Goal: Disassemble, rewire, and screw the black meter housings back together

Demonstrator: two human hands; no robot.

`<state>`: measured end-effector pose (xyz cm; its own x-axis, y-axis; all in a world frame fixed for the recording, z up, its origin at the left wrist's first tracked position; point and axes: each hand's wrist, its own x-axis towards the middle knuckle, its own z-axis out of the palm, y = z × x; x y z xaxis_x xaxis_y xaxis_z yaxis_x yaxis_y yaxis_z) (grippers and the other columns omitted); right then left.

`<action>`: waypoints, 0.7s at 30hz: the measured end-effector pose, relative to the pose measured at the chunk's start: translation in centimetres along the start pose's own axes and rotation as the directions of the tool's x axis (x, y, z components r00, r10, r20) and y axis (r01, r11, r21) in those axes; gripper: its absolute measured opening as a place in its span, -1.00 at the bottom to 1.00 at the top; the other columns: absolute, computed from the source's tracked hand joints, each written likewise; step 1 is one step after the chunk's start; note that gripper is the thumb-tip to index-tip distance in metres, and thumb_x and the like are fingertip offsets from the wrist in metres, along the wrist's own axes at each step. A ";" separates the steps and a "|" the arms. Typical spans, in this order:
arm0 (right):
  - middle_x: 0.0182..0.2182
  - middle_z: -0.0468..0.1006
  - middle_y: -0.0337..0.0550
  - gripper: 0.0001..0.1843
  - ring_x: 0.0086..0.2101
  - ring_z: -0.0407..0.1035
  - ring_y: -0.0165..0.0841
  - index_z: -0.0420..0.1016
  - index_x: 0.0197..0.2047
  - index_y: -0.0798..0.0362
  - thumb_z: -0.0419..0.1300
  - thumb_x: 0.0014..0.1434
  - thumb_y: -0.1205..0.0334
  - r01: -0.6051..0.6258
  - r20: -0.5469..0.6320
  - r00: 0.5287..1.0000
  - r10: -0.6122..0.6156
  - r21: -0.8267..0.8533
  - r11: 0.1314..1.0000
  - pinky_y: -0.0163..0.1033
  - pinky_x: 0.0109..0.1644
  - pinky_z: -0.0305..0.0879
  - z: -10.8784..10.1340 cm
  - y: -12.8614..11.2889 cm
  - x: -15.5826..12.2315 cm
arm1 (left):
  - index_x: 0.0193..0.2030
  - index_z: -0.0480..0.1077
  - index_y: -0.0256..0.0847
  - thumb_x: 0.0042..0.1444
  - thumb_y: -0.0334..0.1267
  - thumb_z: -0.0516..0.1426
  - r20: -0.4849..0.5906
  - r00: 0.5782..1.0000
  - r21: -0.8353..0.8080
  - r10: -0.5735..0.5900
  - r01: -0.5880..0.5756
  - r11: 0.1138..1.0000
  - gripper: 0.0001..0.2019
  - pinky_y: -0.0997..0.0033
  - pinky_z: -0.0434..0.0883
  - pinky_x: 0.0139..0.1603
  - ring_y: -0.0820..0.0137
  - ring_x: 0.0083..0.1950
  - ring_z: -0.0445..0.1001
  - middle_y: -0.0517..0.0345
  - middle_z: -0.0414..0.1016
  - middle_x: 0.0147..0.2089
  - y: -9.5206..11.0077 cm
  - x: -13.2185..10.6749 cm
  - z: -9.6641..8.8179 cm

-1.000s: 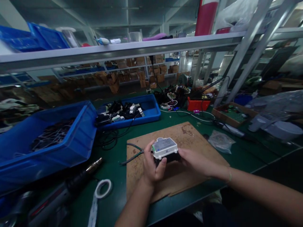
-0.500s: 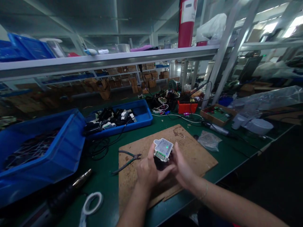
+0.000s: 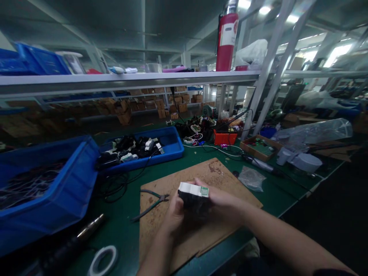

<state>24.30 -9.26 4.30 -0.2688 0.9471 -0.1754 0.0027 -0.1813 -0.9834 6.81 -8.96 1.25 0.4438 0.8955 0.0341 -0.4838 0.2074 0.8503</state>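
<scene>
Between my two hands is a small white-and-black electronic module [image 3: 190, 189], with a green-and-white patch at its right end. My left hand [image 3: 176, 211] grips its left side, thumb against the black part. Around the right end my right hand [image 3: 216, 197] is closed, its fingers partly hidden behind the module. Both hands are above a worn brown board [image 3: 224, 182]. Diagonal cutters [image 3: 153, 203] lie with handles spread on the board's left edge.
A blue bin [image 3: 71, 191] of wires stands at left, beside a blue tray [image 3: 175, 147] of black and white parts. A heat-gun-like tool [image 3: 83, 232] and tape roll [image 3: 103, 260] lie front left. A plastic bag [image 3: 251, 178] and small carton [image 3: 258, 151] are at right.
The module has been turned: its labelled face with the lit green light no longer shows, and a white side edge with black below faces me. Both hands shifted slightly with it.
</scene>
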 end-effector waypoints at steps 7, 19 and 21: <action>0.18 0.36 0.30 -0.33 0.15 0.30 0.02 0.37 0.27 0.21 0.24 0.05 0.40 -0.154 -0.308 0.928 -0.210 -0.831 0.535 0.08 0.27 0.14 -15.2 -2.5 -0.6 | 0.03 0.41 -0.14 0.09 0.35 0.15 -0.481 0.870 -0.291 -0.109 -0.041 0.956 -0.38 0.66 0.27 -0.65 0.51 -0.51 0.45 0.16 0.52 -0.30 2.2 1.3 0.4; 0.02 0.51 0.20 -0.60 0.02 0.43 -0.03 0.49 0.10 0.15 0.16 0.26 0.14 -0.095 -0.235 0.932 -0.277 -0.893 0.440 0.06 0.18 0.29 -18.9 1.2 -2.2 | 0.03 0.37 -0.20 0.24 0.25 0.07 -0.524 0.847 -0.447 -0.088 -0.186 0.875 -0.48 0.76 0.05 -0.74 0.70 -0.63 0.16 0.10 0.45 -0.22 3.7 2.3 -3.4; 0.09 0.45 0.20 -0.54 0.04 0.43 -0.10 0.33 0.19 0.12 0.09 0.33 0.04 -0.086 -0.281 0.895 -0.345 -0.870 0.485 0.01 0.13 0.38 -17.1 1.6 -2.3 | 0.03 0.37 -0.17 0.23 0.25 0.08 -0.523 0.846 -0.446 -0.105 -0.166 0.880 -0.48 0.75 0.06 -0.75 0.69 -0.63 0.17 0.11 0.45 -0.23 3.5 2.5 -3.4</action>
<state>41.33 -7.16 2.36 0.0295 0.9850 0.1697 0.8626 0.0607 -0.5022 3.65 -4.70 2.48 0.0321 0.9416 -0.3353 -0.8356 0.2094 0.5079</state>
